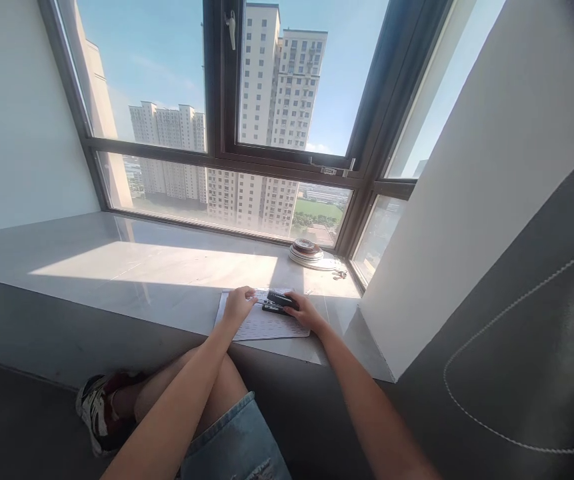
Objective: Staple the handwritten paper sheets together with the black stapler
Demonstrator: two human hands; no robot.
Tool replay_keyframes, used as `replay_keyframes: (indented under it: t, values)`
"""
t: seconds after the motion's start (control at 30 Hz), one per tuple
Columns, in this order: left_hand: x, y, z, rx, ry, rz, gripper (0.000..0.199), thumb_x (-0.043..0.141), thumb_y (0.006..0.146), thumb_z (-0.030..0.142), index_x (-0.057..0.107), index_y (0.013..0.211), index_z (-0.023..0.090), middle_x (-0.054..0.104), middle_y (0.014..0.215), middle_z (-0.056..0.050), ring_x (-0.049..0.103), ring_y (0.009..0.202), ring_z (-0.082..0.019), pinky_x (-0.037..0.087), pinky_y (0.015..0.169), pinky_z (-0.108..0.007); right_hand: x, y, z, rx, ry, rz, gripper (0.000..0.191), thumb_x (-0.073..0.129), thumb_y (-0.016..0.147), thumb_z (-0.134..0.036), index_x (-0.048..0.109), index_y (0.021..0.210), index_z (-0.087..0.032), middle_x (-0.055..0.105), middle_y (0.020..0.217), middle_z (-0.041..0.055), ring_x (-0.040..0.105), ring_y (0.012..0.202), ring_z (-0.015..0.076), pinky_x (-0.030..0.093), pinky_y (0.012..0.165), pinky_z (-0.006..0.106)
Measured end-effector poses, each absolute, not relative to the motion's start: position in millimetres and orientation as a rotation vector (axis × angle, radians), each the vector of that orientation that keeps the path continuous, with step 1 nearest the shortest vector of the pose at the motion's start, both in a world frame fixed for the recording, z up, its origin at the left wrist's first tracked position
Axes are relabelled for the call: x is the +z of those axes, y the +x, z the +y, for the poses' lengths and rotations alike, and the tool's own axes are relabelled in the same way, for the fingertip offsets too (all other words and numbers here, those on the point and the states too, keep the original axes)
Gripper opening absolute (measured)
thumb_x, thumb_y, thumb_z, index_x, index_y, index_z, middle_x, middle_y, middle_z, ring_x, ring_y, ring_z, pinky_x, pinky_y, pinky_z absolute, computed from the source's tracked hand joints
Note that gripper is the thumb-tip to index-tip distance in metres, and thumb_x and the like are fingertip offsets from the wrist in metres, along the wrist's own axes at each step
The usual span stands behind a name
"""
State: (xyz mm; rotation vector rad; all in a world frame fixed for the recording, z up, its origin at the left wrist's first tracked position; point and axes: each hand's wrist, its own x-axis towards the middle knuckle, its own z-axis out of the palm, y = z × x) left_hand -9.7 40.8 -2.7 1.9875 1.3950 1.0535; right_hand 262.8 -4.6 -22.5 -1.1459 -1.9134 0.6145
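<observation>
A black stapler [277, 301] rests over a sheet of printed paper [267, 328] near the front edge of the window sill. My right hand [303, 311] is closed around the stapler's right end. At its left end, where a thin metal part sticks out, my left hand [240, 304] is closed with the fingertips pinched together. The fingertips touch or nearly touch that metal part; what lies between them is too small to make out.
A stack of round plates or lids [307, 253] stands on the sill [131, 267] by the window, with small metal keys [339, 274] beside it. The white wall [431, 200] bounds the right side. A beaded cord [449, 373] hangs farther right.
</observation>
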Motion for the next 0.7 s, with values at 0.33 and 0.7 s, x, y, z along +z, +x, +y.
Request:
replay_keyframes:
  t: [0.33,0.7]
  values:
    - [-9.1,-1.8,40.1,0.984,1.672,1.04,0.05,0.085,0.074,0.005,0.077,0.123,0.012,0.084,0.104,-0.013,0.081,0.104,-0.034,0.064,0.087,-0.038,-25.3,261.8,-4.2,0.582,-1.129,-1.905,0.042,0.066,0.095,-0.043,0.065,0.13,-0.02,0.075,0.116,0.0084,0.068,0.107,0.0284,0.053,0.098,0.042]
    - [0.0,1.4,32.0,0.886,1.475,0.866,0.067,0.085,0.063,0.016,0.074,0.129,0.014,0.083,0.102,-0.015,0.077,0.109,-0.035,0.055,0.09,-0.04,-20.4,259.2,-9.0,0.556,-1.122,-1.974,0.042,0.066,0.097,-0.044,0.063,0.131,-0.02,0.074,0.118,0.0087,0.068,0.105,0.0268,0.053,0.096,0.04]
